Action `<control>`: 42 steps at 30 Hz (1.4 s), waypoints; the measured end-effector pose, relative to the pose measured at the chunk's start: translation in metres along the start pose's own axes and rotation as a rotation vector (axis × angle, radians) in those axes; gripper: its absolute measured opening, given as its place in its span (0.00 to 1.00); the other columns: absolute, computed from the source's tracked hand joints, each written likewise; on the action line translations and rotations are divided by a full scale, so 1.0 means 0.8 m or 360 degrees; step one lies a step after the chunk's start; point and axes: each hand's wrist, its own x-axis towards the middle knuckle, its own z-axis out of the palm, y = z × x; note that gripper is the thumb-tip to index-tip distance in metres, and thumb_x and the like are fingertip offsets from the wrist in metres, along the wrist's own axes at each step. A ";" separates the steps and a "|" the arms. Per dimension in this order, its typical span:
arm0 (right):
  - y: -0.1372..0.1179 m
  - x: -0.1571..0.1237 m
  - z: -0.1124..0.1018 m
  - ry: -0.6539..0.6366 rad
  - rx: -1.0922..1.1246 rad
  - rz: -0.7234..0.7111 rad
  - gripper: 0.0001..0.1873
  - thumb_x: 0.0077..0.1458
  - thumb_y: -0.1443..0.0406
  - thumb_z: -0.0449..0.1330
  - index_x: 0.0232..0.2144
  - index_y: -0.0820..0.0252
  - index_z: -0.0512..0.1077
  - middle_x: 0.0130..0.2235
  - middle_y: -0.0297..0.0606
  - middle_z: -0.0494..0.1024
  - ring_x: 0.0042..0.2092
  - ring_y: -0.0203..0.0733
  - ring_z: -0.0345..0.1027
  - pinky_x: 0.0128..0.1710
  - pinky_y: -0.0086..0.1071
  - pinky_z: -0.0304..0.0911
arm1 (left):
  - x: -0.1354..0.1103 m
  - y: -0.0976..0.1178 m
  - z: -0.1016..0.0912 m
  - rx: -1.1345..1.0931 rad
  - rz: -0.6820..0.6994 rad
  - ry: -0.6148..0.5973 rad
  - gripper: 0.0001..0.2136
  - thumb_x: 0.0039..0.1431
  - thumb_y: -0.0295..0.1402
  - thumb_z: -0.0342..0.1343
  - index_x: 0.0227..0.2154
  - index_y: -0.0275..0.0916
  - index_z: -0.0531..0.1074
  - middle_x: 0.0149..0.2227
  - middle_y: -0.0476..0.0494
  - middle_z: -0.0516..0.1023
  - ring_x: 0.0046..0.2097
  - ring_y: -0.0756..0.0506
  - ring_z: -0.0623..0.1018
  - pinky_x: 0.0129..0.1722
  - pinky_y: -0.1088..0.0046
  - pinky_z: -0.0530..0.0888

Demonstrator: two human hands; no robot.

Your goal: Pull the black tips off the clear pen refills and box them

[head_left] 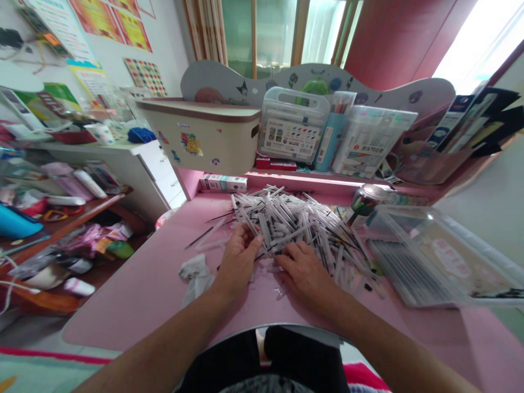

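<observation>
Left hand (239,255) and right hand (305,269) apart, both at the tube pile (284,215) on the surface (131,284); can't tell if they grip. We're probably picking through it; next move calls for teasing 1 loose cleanly.

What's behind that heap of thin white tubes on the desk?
Behind the heap is a pink panel, with a long printed carton to the left. Anything lying low directly behind the heap is covered by it.
</observation>
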 end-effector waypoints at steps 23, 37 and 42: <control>0.005 -0.006 -0.031 0.0112 0.0846 0.0443 0.04 0.57 0.70 0.52 0.31 0.59 0.66 0.24 0.29 0.67 0.26 0.34 0.61 0.29 0.28 0.52 | 0.003 -0.008 -0.004 -0.0314 -0.0307 -0.0161 0.16 0.51 0.42 0.67 0.33 0.36 0.69 0.29 0.48 0.79 0.27 0.52 0.77 0.23 0.81 0.71; 0.006 -0.009 -0.029 0.0201 0.0950 0.0439 0.06 0.58 0.69 0.53 0.34 0.59 0.69 0.27 0.31 0.72 0.27 0.35 0.64 0.31 0.29 0.57 | 0.005 -0.008 -0.004 -0.0359 -0.0386 -0.0155 0.19 0.43 0.41 0.72 0.31 0.36 0.71 0.28 0.46 0.82 0.28 0.50 0.80 0.22 0.81 0.73; 0.006 -0.009 -0.031 0.0217 0.0872 0.0396 0.08 0.60 0.69 0.52 0.35 0.61 0.71 0.30 0.35 0.74 0.32 0.38 0.67 0.34 0.31 0.58 | 0.005 -0.009 -0.004 -0.0289 -0.0344 -0.0260 0.17 0.43 0.40 0.72 0.30 0.36 0.73 0.27 0.46 0.81 0.28 0.49 0.80 0.22 0.80 0.74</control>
